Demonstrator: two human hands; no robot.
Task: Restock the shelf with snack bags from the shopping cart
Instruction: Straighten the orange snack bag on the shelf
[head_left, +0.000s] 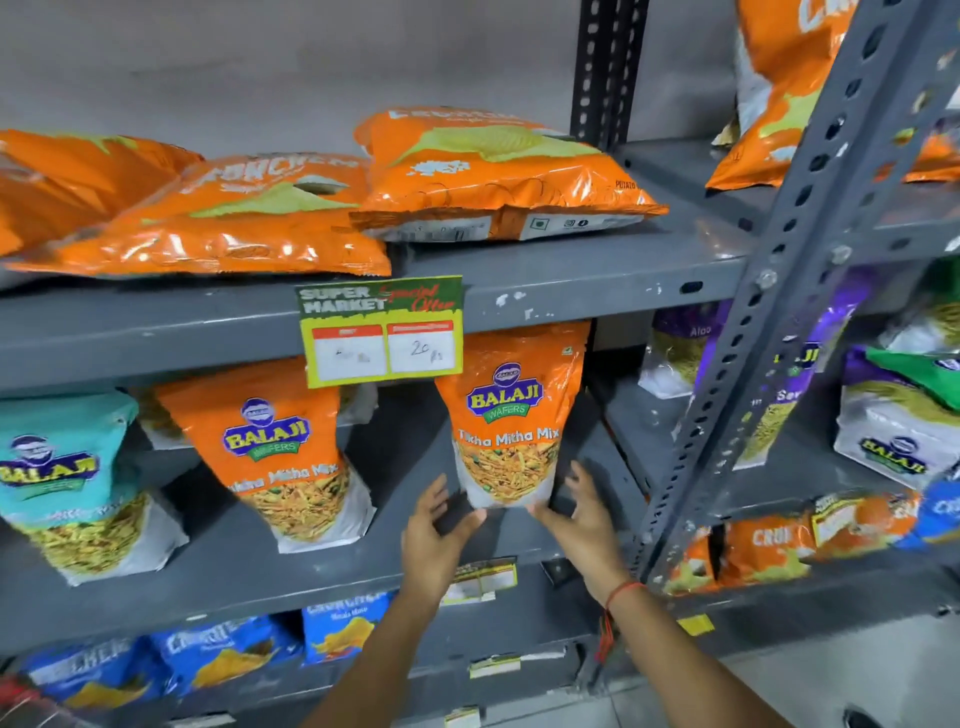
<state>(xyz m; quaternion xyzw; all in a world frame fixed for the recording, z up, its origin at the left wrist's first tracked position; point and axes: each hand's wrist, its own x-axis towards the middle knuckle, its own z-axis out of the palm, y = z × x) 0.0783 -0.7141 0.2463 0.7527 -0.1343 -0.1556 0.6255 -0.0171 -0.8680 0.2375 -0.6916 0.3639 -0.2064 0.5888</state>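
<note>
On the middle shelf (291, 577) stand a teal bag (67, 483) and an orange bag (283, 457). The left hand (434, 540), fingers spread, touches the lower left corner of the upright Tikha Mitha bag (514, 415); the right hand (584, 525), equally spread, touches its lower right corner.

Snack bag (511, 415) stands on shelf (322, 566), between hands.

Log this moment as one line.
step: placing | item: upright orange Tikha Mitha Mix bag | where: middle grey metal shelf | left hand: open, beside | right hand: open, beside
</note>
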